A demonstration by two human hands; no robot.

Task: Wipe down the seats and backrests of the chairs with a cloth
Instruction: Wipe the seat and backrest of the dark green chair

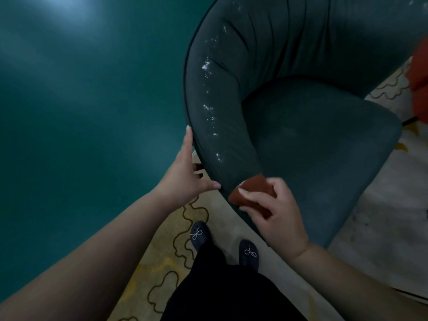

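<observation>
A dark green upholstered chair (319, 140) with a curved backrest fills the upper right. White flecks run down the inner face of its backrest (222, 93). My right hand (275, 212) grips a folded reddish-brown cloth (249, 188) and presses it on the near end of the backrest. My left hand (185, 172) lies with straight fingers along the backrest's outer edge, thumb touching its rim.
A large teal surface (88, 112) fills the left side, close to the chair's back. A cream rug with brown squiggles (178, 230) lies underfoot, where my two dark shoes stand. Something orange-red (420, 75) sits at the right edge.
</observation>
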